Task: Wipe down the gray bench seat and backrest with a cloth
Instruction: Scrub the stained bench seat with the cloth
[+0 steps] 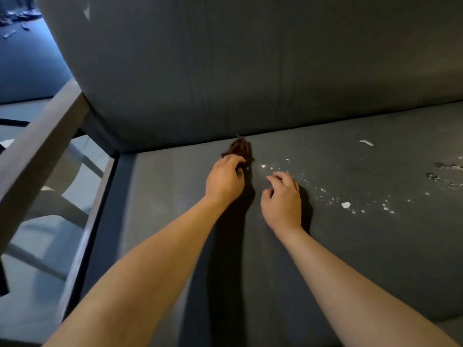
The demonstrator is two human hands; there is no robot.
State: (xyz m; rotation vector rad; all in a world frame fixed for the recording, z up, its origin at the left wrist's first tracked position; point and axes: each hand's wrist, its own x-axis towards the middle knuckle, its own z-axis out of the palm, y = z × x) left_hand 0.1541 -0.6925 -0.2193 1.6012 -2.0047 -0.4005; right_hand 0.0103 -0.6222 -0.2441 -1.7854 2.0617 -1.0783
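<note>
The gray bench seat (350, 246) fills the lower part of the view and its gray backrest (250, 71) rises behind it. A small dark brown cloth (240, 149) lies bunched on the seat close to the seam with the backrest. My left hand (224, 180) grips the near side of the cloth with curled fingers. My right hand (281, 196) hovers just right of it, fingers loosely curled and holding nothing. White crumbs and flecks (345, 204) are scattered over the seat to the right of my hands.
A gray armrest rail (42, 151) slants along the bench's left end, with the floor visible below it. Darker smudges (443, 176) mark the seat at the far right.
</note>
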